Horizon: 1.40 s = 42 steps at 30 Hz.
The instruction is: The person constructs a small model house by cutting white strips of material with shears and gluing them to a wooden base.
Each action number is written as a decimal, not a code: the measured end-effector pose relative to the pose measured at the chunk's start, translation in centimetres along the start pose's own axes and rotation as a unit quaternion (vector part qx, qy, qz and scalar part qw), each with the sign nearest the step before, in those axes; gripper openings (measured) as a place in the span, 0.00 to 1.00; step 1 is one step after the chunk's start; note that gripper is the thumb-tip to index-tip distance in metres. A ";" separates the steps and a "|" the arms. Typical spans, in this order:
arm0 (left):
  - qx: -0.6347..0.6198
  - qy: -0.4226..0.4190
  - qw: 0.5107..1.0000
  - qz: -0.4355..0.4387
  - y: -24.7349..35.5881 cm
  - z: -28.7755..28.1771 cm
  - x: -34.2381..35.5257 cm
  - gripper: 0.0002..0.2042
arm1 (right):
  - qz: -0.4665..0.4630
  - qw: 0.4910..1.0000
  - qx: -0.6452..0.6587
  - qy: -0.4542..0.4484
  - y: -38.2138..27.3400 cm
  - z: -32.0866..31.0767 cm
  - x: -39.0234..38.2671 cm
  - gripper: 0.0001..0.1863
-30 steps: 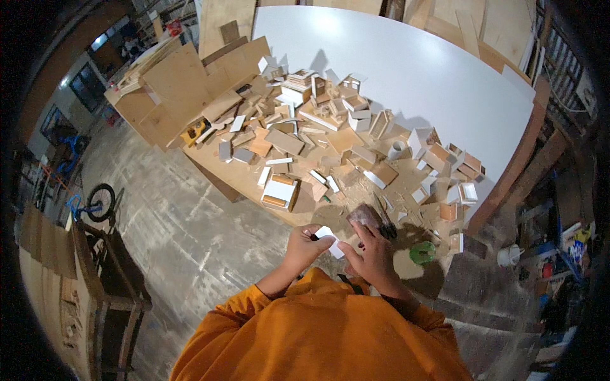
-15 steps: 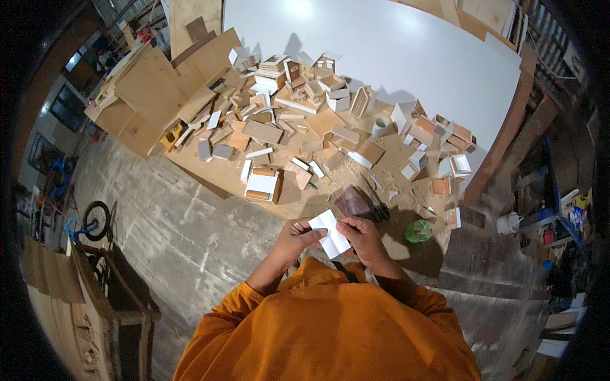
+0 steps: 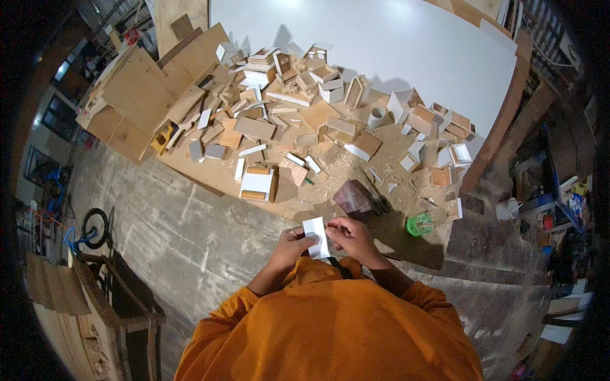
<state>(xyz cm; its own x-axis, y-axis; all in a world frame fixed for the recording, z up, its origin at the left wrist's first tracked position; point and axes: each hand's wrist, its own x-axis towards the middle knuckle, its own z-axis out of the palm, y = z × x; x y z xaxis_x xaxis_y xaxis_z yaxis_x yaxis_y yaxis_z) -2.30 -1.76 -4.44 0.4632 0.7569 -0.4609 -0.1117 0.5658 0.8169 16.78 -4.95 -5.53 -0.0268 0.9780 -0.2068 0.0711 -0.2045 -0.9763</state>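
White paper (image 3: 316,237): located before the near edge of the workbench (image 3: 292,200). Workbench bears scattered wooden pieces (image 3: 255,128). Left hand (image 3: 289,246): thumb and fingers clamped on the paper. Right hand (image 3: 352,239): fingertips at paper's right edge; grip cannot be determined.

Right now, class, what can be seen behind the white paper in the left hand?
Around the white paper, the tabletop shows above and the orange garment below. Whatever lies directly behind it is covered, including any fingers of the left hand, whose thumb rests on the front.
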 end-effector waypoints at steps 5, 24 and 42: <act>-0.034 0.051 0.998 0.003 0.1 -1.3 -0.4 0.08 | -0.080 0.989 -0.069 0.104 1.4 -3.6 1.8 0.13; -0.080 0.083 0.992 0.059 3.8 -1.2 1.7 0.07 | 0.076 0.895 -0.423 0.122 -0.9 -9.9 2.3 0.24; -0.032 0.051 0.988 0.139 6.3 3.5 2.8 0.08 | -0.025 0.982 -0.086 -0.166 -5.0 -5.8 -8.1 0.19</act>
<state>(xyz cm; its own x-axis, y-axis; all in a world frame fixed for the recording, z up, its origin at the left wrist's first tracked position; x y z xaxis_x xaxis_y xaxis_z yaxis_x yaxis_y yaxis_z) 1.35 2.81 0.59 0.3157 0.9133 -0.2575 -0.2792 0.3488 0.8947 22.44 -11.57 1.36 -0.3559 0.9139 -0.1952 0.2274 -0.1179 -0.9666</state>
